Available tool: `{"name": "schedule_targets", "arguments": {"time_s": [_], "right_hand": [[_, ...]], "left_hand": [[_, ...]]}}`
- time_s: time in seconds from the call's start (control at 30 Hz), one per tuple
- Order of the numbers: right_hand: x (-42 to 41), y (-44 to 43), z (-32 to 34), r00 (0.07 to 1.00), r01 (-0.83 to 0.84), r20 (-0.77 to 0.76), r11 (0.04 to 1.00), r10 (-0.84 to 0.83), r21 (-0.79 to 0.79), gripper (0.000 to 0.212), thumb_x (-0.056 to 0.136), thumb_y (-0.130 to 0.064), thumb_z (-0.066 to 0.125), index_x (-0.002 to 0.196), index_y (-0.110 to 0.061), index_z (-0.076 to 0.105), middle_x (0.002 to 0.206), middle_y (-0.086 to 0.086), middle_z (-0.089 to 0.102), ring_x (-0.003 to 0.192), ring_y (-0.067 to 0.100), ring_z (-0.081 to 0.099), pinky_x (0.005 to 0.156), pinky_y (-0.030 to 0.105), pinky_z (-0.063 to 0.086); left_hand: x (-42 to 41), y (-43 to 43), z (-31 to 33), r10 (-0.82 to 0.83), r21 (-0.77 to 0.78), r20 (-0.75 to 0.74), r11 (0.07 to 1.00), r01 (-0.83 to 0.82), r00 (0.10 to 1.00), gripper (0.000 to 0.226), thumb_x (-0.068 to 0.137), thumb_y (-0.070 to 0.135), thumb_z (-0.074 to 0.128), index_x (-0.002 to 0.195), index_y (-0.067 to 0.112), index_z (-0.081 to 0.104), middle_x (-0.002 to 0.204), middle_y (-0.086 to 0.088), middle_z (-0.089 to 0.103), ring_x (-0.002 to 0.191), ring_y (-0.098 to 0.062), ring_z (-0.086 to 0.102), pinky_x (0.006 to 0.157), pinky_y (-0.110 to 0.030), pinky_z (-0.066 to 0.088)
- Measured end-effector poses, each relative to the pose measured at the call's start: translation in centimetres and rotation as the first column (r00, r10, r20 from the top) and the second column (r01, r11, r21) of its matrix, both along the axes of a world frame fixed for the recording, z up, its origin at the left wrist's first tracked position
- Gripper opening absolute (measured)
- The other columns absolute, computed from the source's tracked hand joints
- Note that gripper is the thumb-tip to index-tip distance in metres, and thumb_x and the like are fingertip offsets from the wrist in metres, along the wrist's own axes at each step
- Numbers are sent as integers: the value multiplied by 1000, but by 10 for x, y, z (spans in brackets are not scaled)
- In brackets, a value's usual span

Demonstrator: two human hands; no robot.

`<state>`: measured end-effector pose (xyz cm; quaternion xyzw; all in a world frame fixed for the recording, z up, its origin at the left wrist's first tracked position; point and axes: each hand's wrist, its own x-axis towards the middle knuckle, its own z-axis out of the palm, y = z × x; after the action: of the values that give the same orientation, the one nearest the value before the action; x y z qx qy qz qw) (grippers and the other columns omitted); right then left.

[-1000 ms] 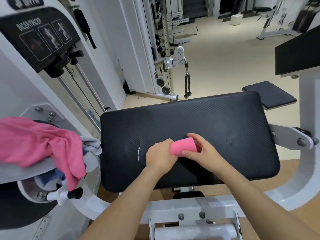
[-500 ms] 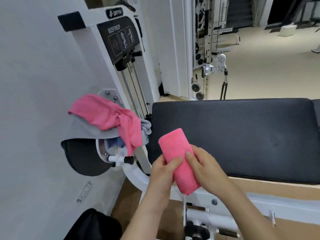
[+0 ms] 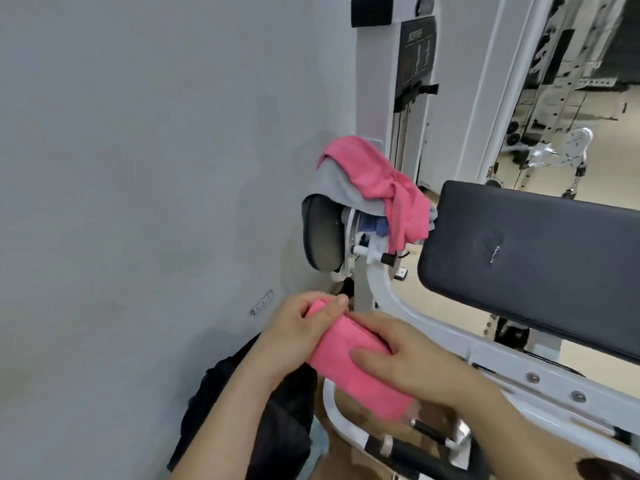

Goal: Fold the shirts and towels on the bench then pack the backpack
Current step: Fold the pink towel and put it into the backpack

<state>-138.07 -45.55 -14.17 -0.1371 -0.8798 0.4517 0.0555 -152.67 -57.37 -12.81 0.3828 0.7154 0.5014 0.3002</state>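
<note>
A folded pink towel is held between both hands, low and left of the black bench pad. My left hand grips its upper end, fingers curled over the top. My right hand holds its right side, thumb laid across the cloth. Just below the hands sits the black backpack on the floor against the wall, partly hidden by my left forearm. A heap of unfolded cloth, pink over grey with some blue beneath, hangs on the machine's arm pad left of the bench.
A grey wall fills the left. The white machine frame and its upright weight column stand between wall and bench. Cable machines stand on the beige floor at the back right.
Both hands lifted the folded pink towel off the bench pad and carried it down and left, over the black backpack. My view swung left toward the wall.
</note>
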Motion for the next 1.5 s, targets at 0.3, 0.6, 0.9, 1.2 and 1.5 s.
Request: {"name": "schedule_targets", "arguments": {"time_s": [0.3, 0.6, 0.9, 1.2, 1.5], "right_hand": [[-85, -85, -22, 973, -229, -71, 962, 221, -145, 27, 97, -53, 44, 118, -38, 53, 95, -6, 68, 82, 11, 66, 75, 42, 54], [-153, -70, -71, 931, -361, -36, 904, 363, -229, 26, 97, -43, 52, 123, -41, 54, 104, -17, 66, 93, 4, 64, 79, 30, 53], [-228, 8, -148, 939, -316, 119, 946, 323, -78, 36, 89, -27, 66, 122, -41, 57, 98, -18, 61, 88, 2, 57, 71, 26, 50], [-238, 51, -295, 924, 126, 375, 987, -79, -103, 39, 86, -19, 71, 124, -25, 63, 75, -15, 61, 57, 7, 63, 56, 31, 52], [-272, 21, -414, 909, 79, 418, 984, -6, -157, 35, 87, -17, 70, 121, -25, 67, 87, -14, 65, 75, 1, 61, 59, 12, 41]], "left_hand": [[-50, -105, -21, 426, 206, -77, 891, -404, 901, 3, 81, 27, 74, 79, 28, 75, 86, 13, 73, 82, 1, 65, 73, -10, 46], [-112, -142, -43, 278, -34, 132, 960, -276, 951, 21, 79, 17, 74, 99, 26, 73, 94, 9, 74, 89, -4, 68, 73, -15, 50], [-166, -60, -130, 445, -220, -176, 852, -475, 878, 32, 80, 39, 75, 98, 61, 60, 100, 30, 64, 93, 8, 59, 82, -11, 48], [-178, -43, -352, 127, -832, -330, 430, -351, 936, 51, 98, 59, 23, 147, 46, 17, 120, -15, 52, 96, -34, 59, 76, -39, 47], [-182, -50, -434, 338, -750, -345, 462, -474, 876, 23, 85, 38, 56, 93, 32, 36, 88, 3, 44, 54, -16, 42, 50, -24, 30]]}}
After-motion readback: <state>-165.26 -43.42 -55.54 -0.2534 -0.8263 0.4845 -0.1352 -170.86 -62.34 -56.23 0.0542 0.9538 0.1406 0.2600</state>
